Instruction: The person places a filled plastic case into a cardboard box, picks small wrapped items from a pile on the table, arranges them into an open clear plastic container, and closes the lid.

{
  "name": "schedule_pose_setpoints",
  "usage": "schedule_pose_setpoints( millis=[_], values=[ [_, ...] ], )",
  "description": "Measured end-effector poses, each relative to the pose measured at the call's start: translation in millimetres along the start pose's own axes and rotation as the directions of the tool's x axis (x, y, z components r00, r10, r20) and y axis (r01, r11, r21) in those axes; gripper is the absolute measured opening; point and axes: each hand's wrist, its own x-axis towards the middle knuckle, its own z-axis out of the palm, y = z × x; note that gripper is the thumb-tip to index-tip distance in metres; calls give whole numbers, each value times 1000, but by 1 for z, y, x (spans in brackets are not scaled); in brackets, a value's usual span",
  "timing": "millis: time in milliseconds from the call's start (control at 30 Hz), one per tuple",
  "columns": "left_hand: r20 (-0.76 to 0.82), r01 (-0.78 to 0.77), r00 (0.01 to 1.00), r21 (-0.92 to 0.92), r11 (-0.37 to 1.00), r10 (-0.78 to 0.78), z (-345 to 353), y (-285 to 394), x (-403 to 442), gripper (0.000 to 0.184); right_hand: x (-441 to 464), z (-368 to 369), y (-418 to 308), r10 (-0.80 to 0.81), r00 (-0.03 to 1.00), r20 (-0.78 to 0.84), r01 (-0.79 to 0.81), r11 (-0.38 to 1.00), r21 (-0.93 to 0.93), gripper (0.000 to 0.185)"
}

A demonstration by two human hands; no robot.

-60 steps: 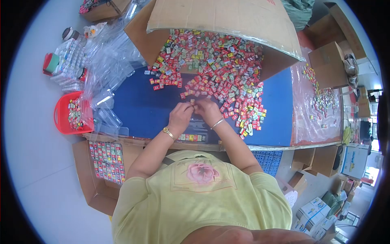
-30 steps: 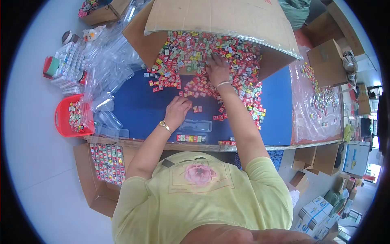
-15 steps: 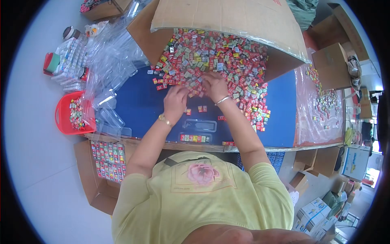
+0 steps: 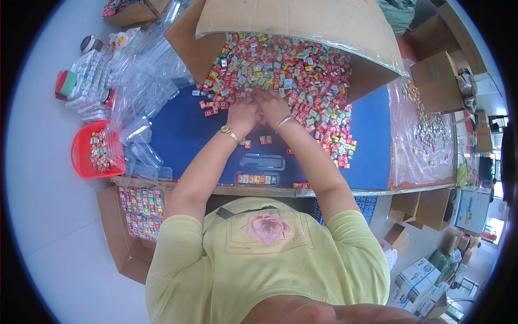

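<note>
Side by side, my two hands touch the near edge of the pile of small coloured pieces (image 4: 318, 81) that spills from a large cardboard box (image 4: 297, 21). My left hand (image 4: 244, 114), with a gold watch at the wrist, has its fingertips hidden among the pieces. My right hand (image 4: 273, 109), with a bracelet, is bent over the pile close beside it, fingertips also hidden. A few loose pieces (image 4: 265, 140) lie below the hands on the blue mat (image 4: 189, 146). Nearer me are a clear tray (image 4: 262, 161) and a tray with a row of pieces (image 4: 257, 179).
Clear plastic packaging (image 4: 145, 81) is heaped at the left, beside a red basket (image 4: 81, 156) of pieces. An open carton (image 4: 116, 237) with filled packs stands below the table's left end. More pieces lie on a plastic-covered surface (image 4: 402, 156) at the right.
My right hand reached into the pile, then came back beside my left hand. My left hand moved up from the mat to the pile's edge. The clear tray now lies uncovered below them.
</note>
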Motion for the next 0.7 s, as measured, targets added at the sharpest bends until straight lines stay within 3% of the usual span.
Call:
schedule_pose_setpoints(
  millis=[100,233,333,467,600,700],
  values=[
    [12,13,1000,-76,997,-12,-3,4,3,13,-4,4,1,10,998,-63,-10,1000,3,21],
    [-130,53,988,-231,972,-84,12,4,-1,12,-14,1,-5,114,992,-59,-108,989,102,20],
    [-126,101,975,-478,873,-181,20,1,-3,15,-16,-6,-15,161,986,-47,-151,974,169,20],
    [-102,174,944,-655,735,-315,17,5,-25,21,-20,-25,-36,173,984,-44,-162,969,187,20],
    [25,277,920,-745,606,-391,-19,14,-61,27,-35,-25,-56,179,983,39,-183,955,233,16],
    [61,369,902,-623,690,-427,-31,2,-93,31,-48,-17,-66,217,965,144,-256,897,361,12]
  ],
)
